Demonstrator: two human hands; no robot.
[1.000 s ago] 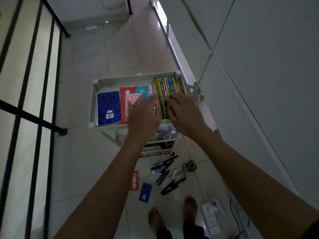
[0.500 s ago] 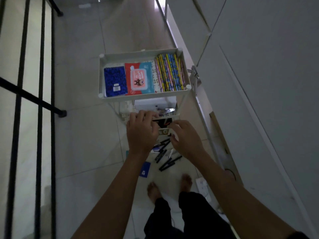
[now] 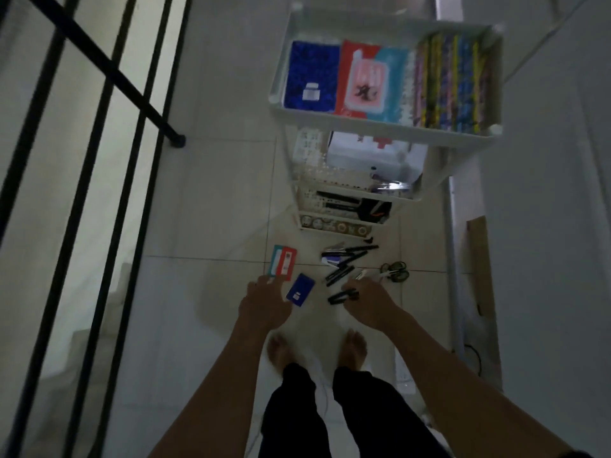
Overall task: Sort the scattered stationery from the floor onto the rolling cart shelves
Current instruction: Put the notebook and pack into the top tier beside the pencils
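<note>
The white rolling cart (image 3: 279,64) stands ahead. Its top shelf holds a blue notebook (image 3: 312,77), a red and teal packet (image 3: 370,81) and a row of coloured pencils (image 3: 453,81); the lower shelves hold tape rolls and dark items. On the floor lie a red and teal card (image 3: 282,264), a small blue card (image 3: 300,289), a pile of black pens (image 3: 347,257) and green-handled scissors (image 3: 395,271). My left hand (image 3: 264,305) reaches down with straight fingers, its tips at the red card's near edge. My right hand (image 3: 370,302) pinches two black markers (image 3: 342,297) on the tile.
A black metal railing (image 3: 99,127) runs along the left. A grey wall closes the right side, with a cardboard strip (image 3: 479,266) leaning at its base. My bare feet (image 3: 281,352) stand just behind the scattered items. A white power strip (image 3: 406,375) lies near my right foot.
Both hands dropped from the cart's top shelf, past the lower shelves, down to the floor items. The view tilted down as I bent. The right hand closed on the markers.
</note>
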